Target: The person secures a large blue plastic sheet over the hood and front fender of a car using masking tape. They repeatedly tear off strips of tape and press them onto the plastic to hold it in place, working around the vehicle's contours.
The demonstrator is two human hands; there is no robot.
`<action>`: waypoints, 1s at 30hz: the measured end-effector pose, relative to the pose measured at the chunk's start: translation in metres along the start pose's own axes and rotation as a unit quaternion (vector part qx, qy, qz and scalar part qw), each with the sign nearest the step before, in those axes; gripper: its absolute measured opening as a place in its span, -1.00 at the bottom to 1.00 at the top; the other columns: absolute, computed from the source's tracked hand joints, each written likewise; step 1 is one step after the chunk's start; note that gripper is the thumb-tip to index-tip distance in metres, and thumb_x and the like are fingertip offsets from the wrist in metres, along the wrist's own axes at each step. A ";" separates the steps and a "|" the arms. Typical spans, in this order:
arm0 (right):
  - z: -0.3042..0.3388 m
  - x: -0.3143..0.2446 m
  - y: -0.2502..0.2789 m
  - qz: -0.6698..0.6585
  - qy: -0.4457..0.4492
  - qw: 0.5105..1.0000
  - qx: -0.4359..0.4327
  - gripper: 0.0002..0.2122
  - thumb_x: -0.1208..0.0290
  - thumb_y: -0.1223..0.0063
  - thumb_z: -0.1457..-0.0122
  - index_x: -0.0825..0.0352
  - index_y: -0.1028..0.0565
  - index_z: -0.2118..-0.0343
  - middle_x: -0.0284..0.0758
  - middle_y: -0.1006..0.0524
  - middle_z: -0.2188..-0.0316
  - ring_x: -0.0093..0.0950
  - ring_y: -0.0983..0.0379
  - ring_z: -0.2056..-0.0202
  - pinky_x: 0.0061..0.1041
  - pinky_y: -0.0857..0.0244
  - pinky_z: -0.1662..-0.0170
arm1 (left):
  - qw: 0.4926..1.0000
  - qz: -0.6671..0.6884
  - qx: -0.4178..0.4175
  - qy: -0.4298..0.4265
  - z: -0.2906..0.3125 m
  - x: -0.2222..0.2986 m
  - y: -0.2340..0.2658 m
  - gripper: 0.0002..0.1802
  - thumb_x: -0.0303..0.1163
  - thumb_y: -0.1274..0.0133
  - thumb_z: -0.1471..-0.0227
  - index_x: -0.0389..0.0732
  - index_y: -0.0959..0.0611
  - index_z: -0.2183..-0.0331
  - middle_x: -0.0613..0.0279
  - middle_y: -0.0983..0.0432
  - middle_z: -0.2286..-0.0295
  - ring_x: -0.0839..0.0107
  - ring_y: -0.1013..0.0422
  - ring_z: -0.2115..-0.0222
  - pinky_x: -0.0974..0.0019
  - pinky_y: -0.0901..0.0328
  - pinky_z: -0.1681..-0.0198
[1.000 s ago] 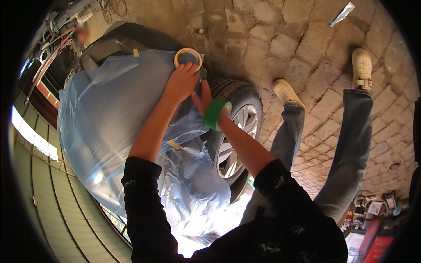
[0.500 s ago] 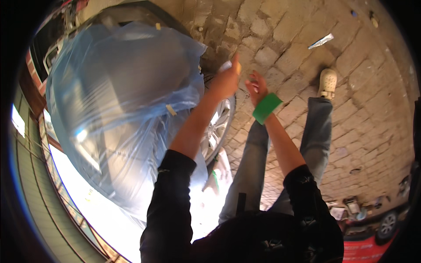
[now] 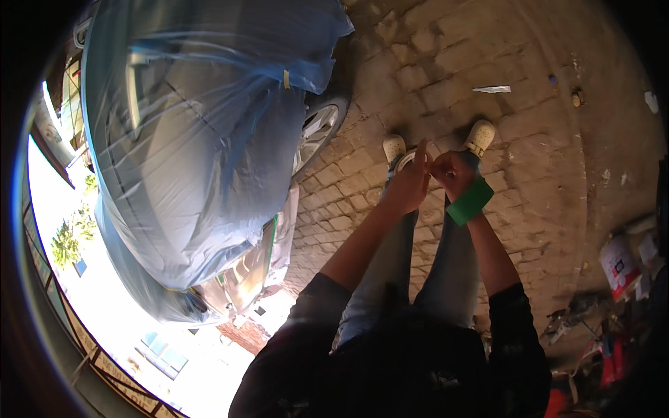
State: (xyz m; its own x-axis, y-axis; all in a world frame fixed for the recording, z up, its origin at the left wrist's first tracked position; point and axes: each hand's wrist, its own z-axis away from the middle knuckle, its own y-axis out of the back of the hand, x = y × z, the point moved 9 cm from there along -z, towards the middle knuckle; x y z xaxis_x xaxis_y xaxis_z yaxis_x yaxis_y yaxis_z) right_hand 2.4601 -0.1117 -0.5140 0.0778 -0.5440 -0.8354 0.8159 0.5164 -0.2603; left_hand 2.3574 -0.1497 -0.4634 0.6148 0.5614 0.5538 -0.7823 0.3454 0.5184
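Now both hands meet: left hand (image 3: 408, 187) and right hand (image 3: 451, 174) pinch a light, sticky tape strip's end, green roll (image 3: 470, 202) ringing the right wrist.

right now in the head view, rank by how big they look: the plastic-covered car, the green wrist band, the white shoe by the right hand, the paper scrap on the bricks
1. plastic-covered car, by far the largest
2. green wrist band
3. white shoe, close to the band, so that order is unsure
4. paper scrap, smallest, though it lies farther off
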 end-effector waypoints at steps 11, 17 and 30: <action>0.050 -0.084 -0.107 0.158 0.154 0.967 -0.124 -0.68 0.62 -0.28 -0.01 0.34 -0.54 0.13 -0.31 -0.50 0.26 -0.48 -0.50 0.23 -0.51 -0.41 0.10 | 0.926 0.350 0.136 0.026 0.134 -0.053 0.035 -0.18 -0.61 0.08 -0.16 -0.19 0.10 -0.32 0.03 -0.56 0.14 0.43 -0.48 0.35 0.33 -0.41 0.21; 0.126 -0.062 -0.215 0.226 0.210 0.922 -0.234 -0.81 0.68 -0.26 0.03 0.37 -0.52 0.34 -0.31 -0.51 0.36 -0.43 -0.49 0.31 -0.48 -0.38 0.21 | 0.902 0.354 0.243 0.048 0.253 -0.125 0.012 -0.12 -0.67 0.04 -0.07 -0.16 0.05 -0.32 -0.06 -0.55 0.16 0.34 -0.52 0.27 0.28 -0.40 0.17; 0.262 0.018 -0.333 0.314 0.049 0.849 -0.422 -0.79 0.66 -0.21 -0.05 0.36 -0.43 0.27 -0.34 -0.50 0.38 -0.50 -0.52 0.28 -0.51 -0.40 0.16 | 0.851 0.396 0.330 0.098 0.438 -0.182 -0.051 -0.11 -0.61 0.00 -0.06 -0.09 0.03 -0.32 0.04 -0.56 0.33 0.08 -0.53 0.35 0.19 -0.38 0.23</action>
State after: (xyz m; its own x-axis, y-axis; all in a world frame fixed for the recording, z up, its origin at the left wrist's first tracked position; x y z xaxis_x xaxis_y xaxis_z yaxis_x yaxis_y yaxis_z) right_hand 2.3396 -0.4667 -0.3161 0.2643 0.0493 -0.9632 -0.0726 0.9969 0.0311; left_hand 2.3291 -0.5987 -0.3047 -0.1585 0.5585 0.8142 -0.6773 -0.6615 0.3219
